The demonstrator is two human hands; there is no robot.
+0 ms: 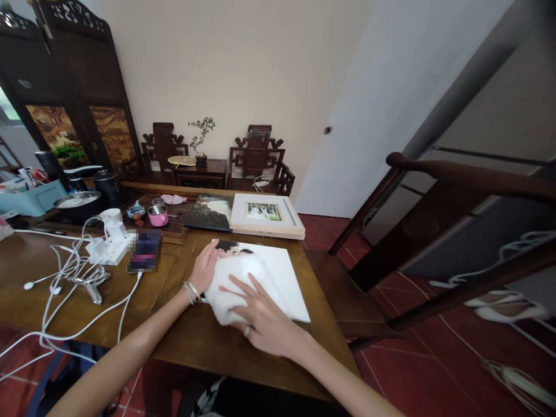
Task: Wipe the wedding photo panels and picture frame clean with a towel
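A white photo panel (289, 281) lies flat near the table's front, with part of a printed picture of people visible at its top left. Over much of it spreads a soft white cloth (245, 269), bunched and rounded. My right hand (263, 321) rests on the cloth with its fingers spread, not closed round it. My left hand (204, 267) lies along the panel's left edge, fingers stretched out, beside the cloth. Whether it touches the cloth I cannot tell.
Behind lie a framed photo (267, 214) and a dark photo panel (211, 211). To the left are a phone (144, 252), a power strip (113, 248), tangled white cables and a pink cup (158, 215). A wooden chair (403, 231) stands at the right.
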